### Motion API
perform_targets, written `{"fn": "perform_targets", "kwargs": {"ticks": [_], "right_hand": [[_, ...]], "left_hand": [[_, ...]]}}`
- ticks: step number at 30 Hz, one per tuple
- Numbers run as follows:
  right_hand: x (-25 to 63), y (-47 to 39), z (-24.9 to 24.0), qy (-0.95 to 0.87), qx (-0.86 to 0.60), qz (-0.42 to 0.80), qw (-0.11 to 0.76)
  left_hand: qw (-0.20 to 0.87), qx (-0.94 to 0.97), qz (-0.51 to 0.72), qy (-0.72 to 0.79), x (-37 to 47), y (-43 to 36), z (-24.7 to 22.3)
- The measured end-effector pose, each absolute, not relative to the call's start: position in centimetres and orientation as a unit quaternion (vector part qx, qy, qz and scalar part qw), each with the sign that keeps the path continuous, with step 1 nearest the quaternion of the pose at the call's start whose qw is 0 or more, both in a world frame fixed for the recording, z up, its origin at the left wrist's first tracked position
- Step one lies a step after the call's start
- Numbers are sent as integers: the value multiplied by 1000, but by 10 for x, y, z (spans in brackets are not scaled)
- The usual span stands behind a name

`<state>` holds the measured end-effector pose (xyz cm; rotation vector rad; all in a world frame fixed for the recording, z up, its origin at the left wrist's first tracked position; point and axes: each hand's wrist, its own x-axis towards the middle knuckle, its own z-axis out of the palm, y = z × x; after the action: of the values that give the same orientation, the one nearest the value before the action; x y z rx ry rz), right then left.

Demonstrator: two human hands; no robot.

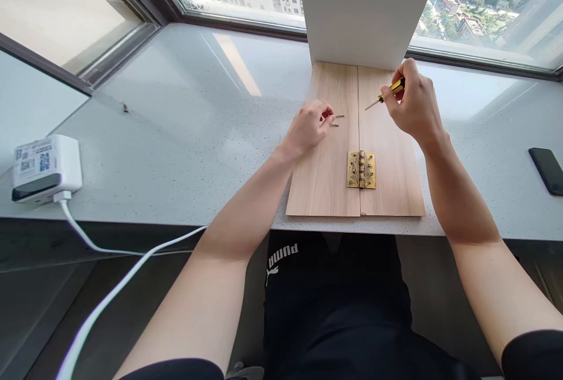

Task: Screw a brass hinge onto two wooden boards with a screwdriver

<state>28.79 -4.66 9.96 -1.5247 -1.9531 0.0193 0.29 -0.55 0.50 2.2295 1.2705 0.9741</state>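
Two wooden boards (325, 175) lie side by side on the sill, their long edges meeting at a seam. A brass hinge (361, 169) rests open across that seam near the front, with its knuckle along the joint. My left hand (312, 125) is over the left board, fingers pinched together. Two thin screws (338, 116) stick out by its fingertips, at least one seemingly in the pinch. My right hand (413, 98) grips a yellow-and-black screwdriver (398, 85) above the right board. Its tip points down and left, apart from the hinge.
Behind the boards a white box (356, 16) stands against the window. To the far left sits a white device (48, 169) with a white cable (118, 286) running over the front edge. A black phone (548, 170) lies at the far right of the stone sill (185, 133).
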Motion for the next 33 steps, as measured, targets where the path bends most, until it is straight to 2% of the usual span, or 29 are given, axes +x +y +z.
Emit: {"fn": "perform_targets", "kwargs": {"ticks": [14,26,33], "right_hand": [[290,-45,95,-753,-587,21,297],[284,-51,99,-748,-595,24,291],[279,-56,103,-751,-594,44,285]], "left_hand": [[283,751,360,476,-4,3,-6],[216,830,317,404,-10,13,-15],[200,830,305,422,-9,11,-15]]}}
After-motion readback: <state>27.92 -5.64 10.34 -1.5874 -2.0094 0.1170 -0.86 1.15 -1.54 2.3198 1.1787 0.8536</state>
